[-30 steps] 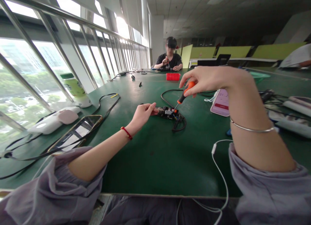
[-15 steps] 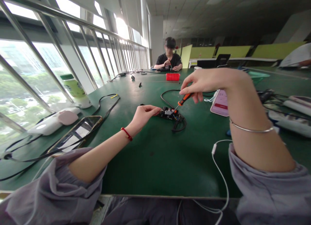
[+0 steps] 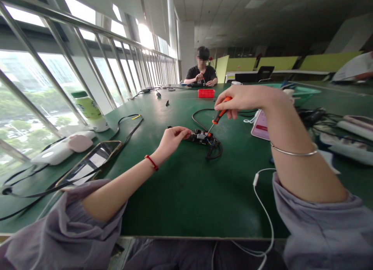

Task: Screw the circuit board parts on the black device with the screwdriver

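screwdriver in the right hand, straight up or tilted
Tilted: the screwdriver slants down and leftward from the right hand, its metal shaft running to the black device.

The worktop was deep green. The screwdriver had an orange and black handle and a silvery shaft; the small device was mostly black, with a light grey block and an orange patch. Both sleeves were plain greyish purple, the cord bracelet red, the bangle silver. The bottle ran from a green cap through printed light green to white. The small box was bright red, the partitions yellow-green.
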Available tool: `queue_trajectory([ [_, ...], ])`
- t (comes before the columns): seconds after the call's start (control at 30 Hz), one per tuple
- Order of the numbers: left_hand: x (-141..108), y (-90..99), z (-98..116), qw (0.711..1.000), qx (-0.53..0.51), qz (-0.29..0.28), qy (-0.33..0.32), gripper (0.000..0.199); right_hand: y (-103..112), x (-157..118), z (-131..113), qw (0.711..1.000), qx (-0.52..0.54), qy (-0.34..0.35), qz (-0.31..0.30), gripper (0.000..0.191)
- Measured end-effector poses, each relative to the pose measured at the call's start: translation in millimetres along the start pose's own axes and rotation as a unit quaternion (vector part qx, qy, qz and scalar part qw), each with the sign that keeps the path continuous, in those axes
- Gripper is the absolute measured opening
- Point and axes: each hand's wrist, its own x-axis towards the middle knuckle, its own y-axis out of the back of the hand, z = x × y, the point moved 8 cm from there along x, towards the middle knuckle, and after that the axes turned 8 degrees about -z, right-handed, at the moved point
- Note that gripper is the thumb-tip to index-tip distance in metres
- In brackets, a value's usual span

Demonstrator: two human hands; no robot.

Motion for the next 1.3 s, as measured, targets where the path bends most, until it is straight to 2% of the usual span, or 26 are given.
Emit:
queue_trajectory([
  [0.1, 0, -1.3, 3, 1.0, -0.028, -0.001, -0.006, 0.043, 1, 0, -3, 0.999, 0.004, 0.034, 0.005, 0.043],
  [0.23, -3, -4.3, 14, 0.999, 0.021, -0.006, -0.023, 0.047, -7, 0, -2, 0.999, -0.013, 0.002, -0.036, 0.044],
  [0.3, -4, -6.2, 15, 0.999, 0.036, -0.013, -0.016, 0.049, -6, 1, -2, 1.0, -0.014, -0.005, -0.021, 0.042],
  [0.43, -2, -5.1, 9, 1.0, 0.01, -0.008, -0.014, 0.044, 3, 4, -5, 0.999, 0.0, 0.031, 0.04, 0.037],
  [0.5, 0, -2.7, 6, 1.0, -0.007, 0.005, -0.019, 0.038, 3, 5, -5, 0.999, -0.002, 0.035, 0.036, 0.038],
  [0.57, 1, -1.8, 4, 1.0, -0.014, 0.007, -0.02, 0.035, -2, 5, -3, 1.0, -0.018, 0.007, 0.003, 0.041],
  [0.67, -1, -4.2, 7, 1.0, 0.003, -0.01, -0.022, 0.034, -5, 4, 3, 0.997, -0.056, -0.051, -0.017, 0.062],
  [0.7, -2, -4.4, 8, 1.0, 0.01, -0.013, -0.02, 0.034, -4, 3, 2, 0.997, -0.055, -0.048, -0.013, 0.061],
  [0.8, -6, -2.2, 9, 1.0, 0.002, 0.0, -0.004, 0.035, 0, 2, -7, 0.999, -0.024, 0.018, 0.016, 0.036],
  [0.83, -7, -1.9, 7, 1.0, -0.011, 0.002, 0.006, 0.036, 1, 1, -10, 0.999, -0.018, 0.04, 0.026, 0.034],
  [0.93, -7, -5.6, 1, 0.998, -0.058, -0.011, 0.038, 0.041, -1, 2, -13, 0.998, -0.019, 0.054, 0.011, 0.035],
  [1.07, -5, -9.2, -1, 0.995, -0.082, -0.017, 0.049, 0.039, -11, 3, -11, 0.998, -0.02, 0.012, -0.053, 0.047],
  [1.2, -5, -4.7, 4, 0.997, -0.063, 0.011, 0.032, 0.036, -3, 2, -16, 0.998, -0.013, 0.056, -0.009, 0.034],
  [1.3, -5, -2.1, 6, 0.998, -0.047, 0.019, 0.022, 0.036, -3, 1, -16, 0.996, -0.025, 0.087, -0.018, 0.032],
])
